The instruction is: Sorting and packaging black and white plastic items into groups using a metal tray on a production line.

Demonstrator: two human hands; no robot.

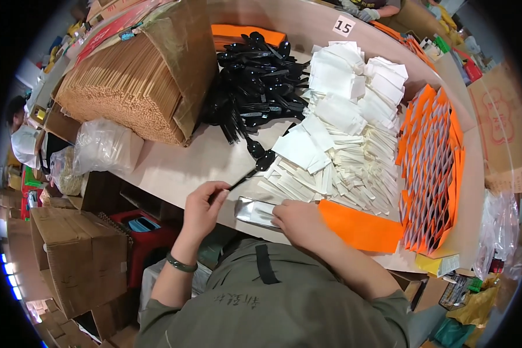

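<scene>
My left hand (203, 210) is closed in a pinch on the handle of a black plastic spoon (265, 161), its bowl pointing away toward the pile of black cutlery (255, 81). My right hand (301, 223) is closed, its curled fingers over the end of a shiny, silvery, tray-like piece (250, 210) at the table's near edge. What exactly those fingers grip is hidden. Just right of this hand lies a flat orange sleeve (362, 227). Beyond it spread white paper napkins (336, 72) and many thin paper-wrapped slips (359, 165).
A large open carton (182, 64) packed with wooden chopsticks (119, 95) stands at the left. Orange packets (432, 168) are stacked along the right rim. Cardboard boxes (81, 258) and a red stool (156, 232) are at lower left. Another person's gloved hands (365, 13) show at the top.
</scene>
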